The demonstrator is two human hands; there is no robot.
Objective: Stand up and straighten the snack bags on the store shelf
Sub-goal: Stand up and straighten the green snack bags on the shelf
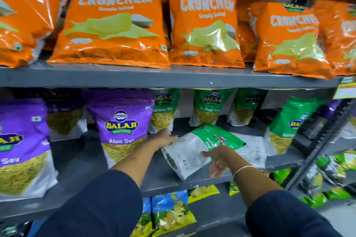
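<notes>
A green-and-white Ratlami Sev bag [194, 149] is tilted over on the middle shelf [123, 169], its back panel facing me. My left hand [167, 138] grips its upper left edge. My right hand [218, 160] holds its lower right side, thumb on the white panel. Under it lies another flat bag [254, 150] with a barcode showing. Upright green Ratlami Sev bags [210, 106] stand behind, and one [287, 125] stands to the right. A purple Aloo Sev bag [123, 123] stands just left of my left hand.
Orange Crunchem bags [113, 25] line the top shelf [154, 77]. More purple bags [21, 146] stand at the left. Blue and yellow chip bags [169, 215] fill the lower shelf. A dark metal upright [319, 150] and other snack packs [331, 171] are at the right.
</notes>
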